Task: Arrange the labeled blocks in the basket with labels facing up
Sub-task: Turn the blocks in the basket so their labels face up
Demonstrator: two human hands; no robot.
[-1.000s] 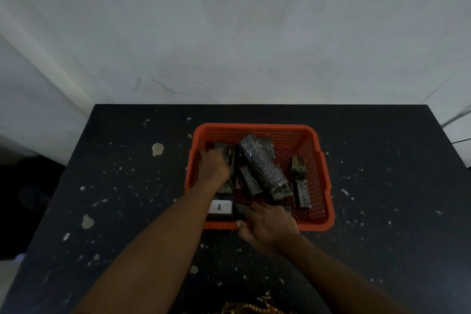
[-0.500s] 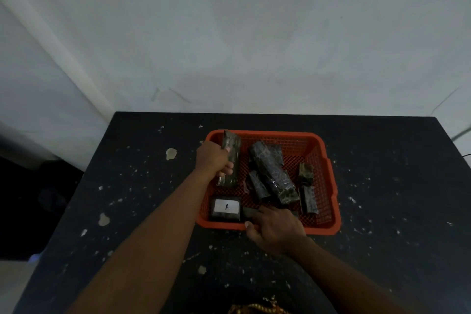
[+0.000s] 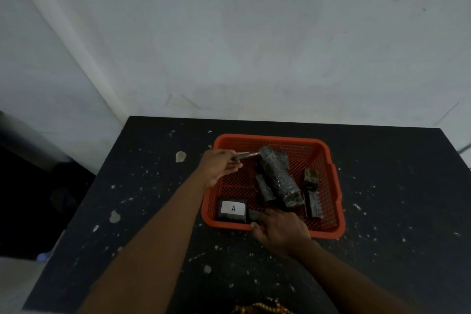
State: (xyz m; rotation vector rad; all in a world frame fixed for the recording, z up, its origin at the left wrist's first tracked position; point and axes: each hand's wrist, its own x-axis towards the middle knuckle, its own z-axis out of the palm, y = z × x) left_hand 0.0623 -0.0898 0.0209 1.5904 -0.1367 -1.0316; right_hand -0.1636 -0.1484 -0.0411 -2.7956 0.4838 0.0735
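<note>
An orange mesh basket (image 3: 336,186) sits on a dark speckled table. In its near left corner lies a dark block with a white label "A" (image 3: 232,209) facing up. Several dark wrapped blocks lie unsorted in the middle and right, the largest (image 3: 279,177) lying diagonally. My left hand (image 3: 218,167) holds a thin dark block (image 3: 246,155) lifted above the basket's left side, seen edge-on. My right hand (image 3: 280,228) rests on the basket's near rim, its fingertips on a small dark block (image 3: 253,214) beside the "A" block.
The black table (image 3: 142,199) has white paint flecks and stands in a corner of white walls. Its left edge drops to a dark floor. Orange-patterned cloth (image 3: 260,310) shows at the bottom edge.
My left hand has lifted the thin block out of the basket's left side and turned it from upright to flat, edge-on. My right hand has stayed at the near rim.
</note>
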